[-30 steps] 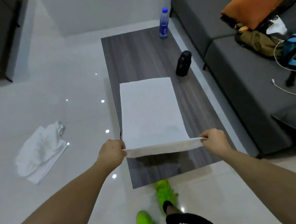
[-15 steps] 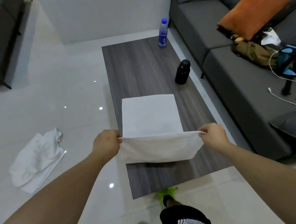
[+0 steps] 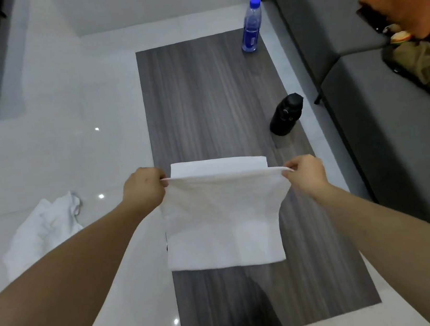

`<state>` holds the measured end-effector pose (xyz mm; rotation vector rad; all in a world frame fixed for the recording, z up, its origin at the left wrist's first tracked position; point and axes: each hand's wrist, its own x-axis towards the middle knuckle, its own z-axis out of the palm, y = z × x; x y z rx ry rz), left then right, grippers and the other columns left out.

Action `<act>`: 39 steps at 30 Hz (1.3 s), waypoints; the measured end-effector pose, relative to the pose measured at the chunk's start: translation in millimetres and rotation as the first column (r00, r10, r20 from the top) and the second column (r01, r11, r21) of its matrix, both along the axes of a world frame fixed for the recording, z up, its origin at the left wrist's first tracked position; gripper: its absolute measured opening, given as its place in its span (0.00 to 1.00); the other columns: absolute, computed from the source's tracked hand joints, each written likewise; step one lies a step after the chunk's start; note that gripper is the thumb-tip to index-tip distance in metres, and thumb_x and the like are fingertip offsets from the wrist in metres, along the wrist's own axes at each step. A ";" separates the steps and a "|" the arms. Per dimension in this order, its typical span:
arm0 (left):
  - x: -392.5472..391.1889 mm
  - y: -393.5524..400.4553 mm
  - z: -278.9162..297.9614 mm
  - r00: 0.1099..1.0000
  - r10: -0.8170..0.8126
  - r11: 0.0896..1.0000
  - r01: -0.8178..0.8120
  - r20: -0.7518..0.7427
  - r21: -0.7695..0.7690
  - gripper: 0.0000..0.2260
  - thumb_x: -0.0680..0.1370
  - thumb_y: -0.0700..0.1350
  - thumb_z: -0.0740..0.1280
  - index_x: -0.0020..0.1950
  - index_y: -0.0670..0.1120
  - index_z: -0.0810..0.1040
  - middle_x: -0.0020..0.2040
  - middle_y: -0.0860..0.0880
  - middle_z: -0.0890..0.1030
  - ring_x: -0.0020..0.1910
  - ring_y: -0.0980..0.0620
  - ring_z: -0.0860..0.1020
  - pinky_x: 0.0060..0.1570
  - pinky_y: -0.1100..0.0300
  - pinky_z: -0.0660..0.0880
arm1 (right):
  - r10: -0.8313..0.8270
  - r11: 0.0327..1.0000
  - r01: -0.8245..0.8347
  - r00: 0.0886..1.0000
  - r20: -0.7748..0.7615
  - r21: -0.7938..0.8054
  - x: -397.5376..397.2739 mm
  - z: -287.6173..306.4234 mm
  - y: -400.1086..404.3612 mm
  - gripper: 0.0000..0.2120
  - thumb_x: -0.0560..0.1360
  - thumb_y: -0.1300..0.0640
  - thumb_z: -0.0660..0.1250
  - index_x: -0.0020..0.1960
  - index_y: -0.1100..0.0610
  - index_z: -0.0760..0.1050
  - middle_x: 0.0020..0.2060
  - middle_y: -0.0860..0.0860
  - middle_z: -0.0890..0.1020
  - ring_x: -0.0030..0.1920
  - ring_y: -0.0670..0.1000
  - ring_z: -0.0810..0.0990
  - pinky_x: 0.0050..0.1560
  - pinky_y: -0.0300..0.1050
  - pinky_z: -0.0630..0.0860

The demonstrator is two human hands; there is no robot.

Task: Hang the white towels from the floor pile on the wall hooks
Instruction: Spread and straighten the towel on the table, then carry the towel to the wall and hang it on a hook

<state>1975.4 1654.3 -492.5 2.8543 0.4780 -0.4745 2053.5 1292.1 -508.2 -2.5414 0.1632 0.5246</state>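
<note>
Now both hands, left (image 3: 145, 189) & right (image 3: 305, 174), pinch corners of soft limp white cloth towel (image 3: 222, 219) over wood-grain table (image 3: 199, 96); light, grab edges.

My left hand (image 3: 145, 191): fingers curled, pinching the towel (image 3: 223, 222) corner.
My right hand (image 3: 307, 175): same pinch, opposite corner.
My arms: both stretched forward, level.

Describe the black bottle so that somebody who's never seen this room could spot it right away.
Start at the long dark wood-grain coffee table beside the grey sofa. Along the table's sofa-side edge, the black bottle stands about midway, beyond the white towel. It is squat, opaque and all black, unlike the tall clear bottle with the blue cap at the far corner.
</note>
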 end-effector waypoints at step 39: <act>-152.5 -156.7 -121.2 0.016 0.798 -0.467 -0.615 -0.603 -0.635 0.17 0.74 0.32 0.68 0.62 0.41 0.73 0.54 0.42 0.80 0.48 0.44 0.82 0.41 0.49 0.83 | -0.615 0.001 0.962 0.216 -0.758 0.274 -204.5 -112.1 125.4 0.16 0.74 0.69 0.67 0.61 0.60 0.76 0.52 0.57 0.82 0.48 0.56 0.83 0.41 0.49 0.84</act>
